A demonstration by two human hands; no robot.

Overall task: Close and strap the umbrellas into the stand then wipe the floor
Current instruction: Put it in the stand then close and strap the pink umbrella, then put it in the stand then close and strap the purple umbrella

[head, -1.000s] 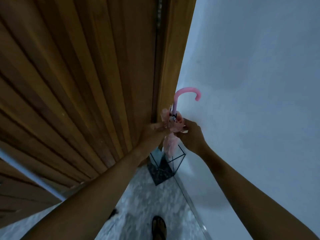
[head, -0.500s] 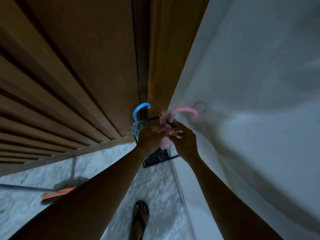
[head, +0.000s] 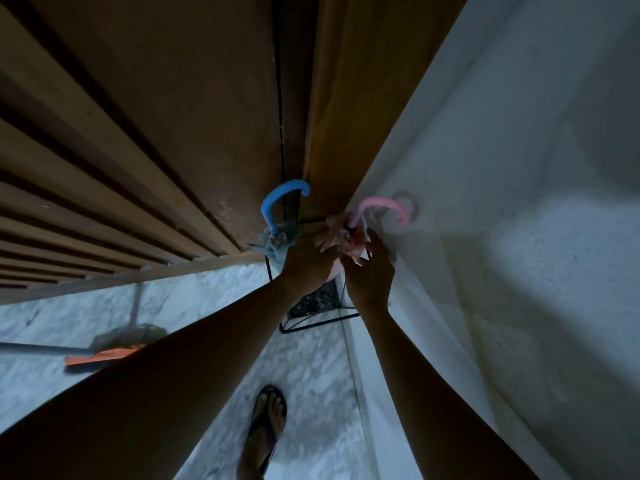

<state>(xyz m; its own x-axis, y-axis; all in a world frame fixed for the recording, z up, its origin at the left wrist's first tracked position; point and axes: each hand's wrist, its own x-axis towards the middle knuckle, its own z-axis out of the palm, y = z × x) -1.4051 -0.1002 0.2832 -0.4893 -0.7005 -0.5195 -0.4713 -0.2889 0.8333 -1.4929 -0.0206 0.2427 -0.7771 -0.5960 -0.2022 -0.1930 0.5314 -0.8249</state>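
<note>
Both hands work at the pink umbrella (head: 346, 237), which stands upright in the black wire stand (head: 311, 320) in the corner btwn wooden door (head: 173, 116) and white wall (head: 502, 168). Long axis vertical, tip down in the stand, pink hook handle (head: 384, 207) on top, curving to the right along the wall. Left hand (head: 308, 259) is wrapped round the bunched pink fabric; right hand (head: 370, 271) pinches the fabric folds w/ fingertips just below the handle. Blue umbrella (head: 277, 240) also upright in the stand, just left of the pink one, hook handle (head: 282, 199) curling right. Broom w/ orange head (head: 104, 355) lies on the marble floor (head: 311, 368) well to the left. A sandalled foot (head: 268, 417) stands below.
</note>
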